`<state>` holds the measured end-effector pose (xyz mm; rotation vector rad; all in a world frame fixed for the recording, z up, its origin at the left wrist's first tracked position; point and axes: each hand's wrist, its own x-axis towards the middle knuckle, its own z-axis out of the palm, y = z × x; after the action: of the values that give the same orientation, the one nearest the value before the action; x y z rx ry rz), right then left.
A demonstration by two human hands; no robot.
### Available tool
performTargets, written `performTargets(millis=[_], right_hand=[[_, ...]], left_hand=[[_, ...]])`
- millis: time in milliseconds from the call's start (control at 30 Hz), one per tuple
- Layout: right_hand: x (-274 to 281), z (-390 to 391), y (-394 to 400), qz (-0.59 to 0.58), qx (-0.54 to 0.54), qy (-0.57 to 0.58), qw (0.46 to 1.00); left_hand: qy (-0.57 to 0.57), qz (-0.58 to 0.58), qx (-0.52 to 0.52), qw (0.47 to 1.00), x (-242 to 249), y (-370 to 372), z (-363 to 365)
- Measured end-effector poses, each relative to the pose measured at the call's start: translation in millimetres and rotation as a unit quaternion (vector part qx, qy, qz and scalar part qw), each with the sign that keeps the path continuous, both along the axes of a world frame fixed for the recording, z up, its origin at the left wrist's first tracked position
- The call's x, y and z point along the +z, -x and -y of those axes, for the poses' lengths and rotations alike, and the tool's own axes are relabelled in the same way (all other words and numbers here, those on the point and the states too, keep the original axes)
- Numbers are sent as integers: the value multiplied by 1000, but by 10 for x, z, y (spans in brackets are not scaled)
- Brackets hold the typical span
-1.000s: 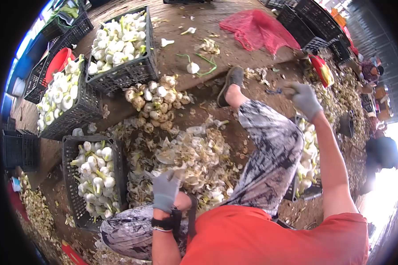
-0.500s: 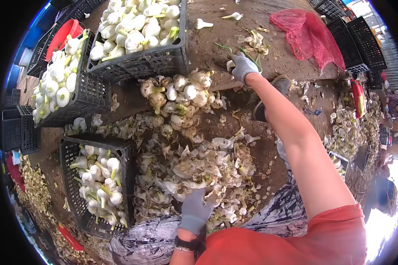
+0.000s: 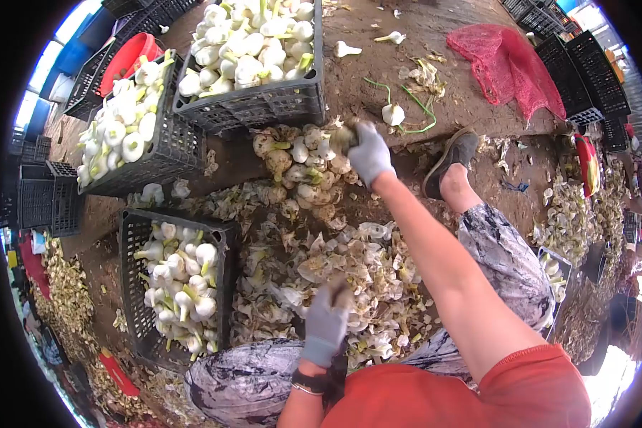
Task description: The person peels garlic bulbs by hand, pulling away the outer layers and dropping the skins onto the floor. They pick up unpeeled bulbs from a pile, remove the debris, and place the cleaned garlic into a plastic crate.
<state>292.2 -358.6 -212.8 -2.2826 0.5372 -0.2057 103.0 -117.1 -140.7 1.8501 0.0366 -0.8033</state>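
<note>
My right hand (image 3: 369, 153), in a grey glove, is at the right side of a heap of unpeeled garlic bulbs (image 3: 307, 175) with dirty brown skins. Its soiled fingertips are smeared by motion, and I cannot tell whether they grip a bulb. Close to my lap, my gloved left hand (image 3: 326, 324) is raised over a pile of loose garlic skins (image 3: 371, 264), fingers loosely apart and nothing visible in them. A clean white garlic bulb (image 3: 392, 114) lies on the ground beside a green string (image 3: 428, 118), beyond my right hand.
Black crates of white garlic stand at the upper middle (image 3: 253, 107), upper left (image 3: 185, 150) and near left (image 3: 225, 285). A red mesh bag (image 3: 503, 68) lies at the upper right. My shoe (image 3: 453, 157) rests right of the heap.
My right hand has left the white bulb by the green string, which now lies free, and moved left to the unpeeled heap. My left hand has risen slightly. The view has shifted.
</note>
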Motion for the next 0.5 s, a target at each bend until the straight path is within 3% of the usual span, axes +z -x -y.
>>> performTargets(millis=[33, 67, 100, 133, 167, 200, 233, 267, 300, 333, 367, 433, 500], right_hand=[[190, -118, 234, 3, 25, 14, 1000], [353, -236, 500, 27, 82, 10, 996], [515, -366, 782, 50, 138, 5, 989], [687, -510, 1054, 45, 183, 28, 982], [829, -657, 1325, 40, 226, 50, 972], [924, -826, 1617, 54, 232, -14, 971], [995, -955, 1841, 67, 236, -78, 966], [1043, -978, 1983, 72, 234, -79, 966], [1087, -947, 2126, 37, 123, -320, 939], [1124, -911, 2233, -1, 6, -538, 843], [1152, -876, 2284, 5, -52, -573, 818], [1011, -802, 2325, -49, 3, -449, 892], [1234, -865, 2318, -62, 39, -381, 922]], left_hand=[[3, 4, 2, 1000, -17, -54, 12], [137, -20, 122, 983, -35, -97, 30], [266, -44, 236, 934, -17, -126, 55], [266, -42, 235, 934, 28, -156, 95], [222, 43, 211, 951, 80, -180, 137], [175, 127, 184, 959, 132, -152, 138], [173, 130, 181, 959, 163, -93, 88], [239, 70, 183, 951, 171, -47, 29], [304, 9, 184, 935, 195, 2, -10], [304, 14, 181, 935, 237, 60, -29], [308, 21, 174, 935, 281, 127, -40], [313, 31, 162, 935, 397, 239, -28], [224, 122, 74, 964, 573, 328, 23]])
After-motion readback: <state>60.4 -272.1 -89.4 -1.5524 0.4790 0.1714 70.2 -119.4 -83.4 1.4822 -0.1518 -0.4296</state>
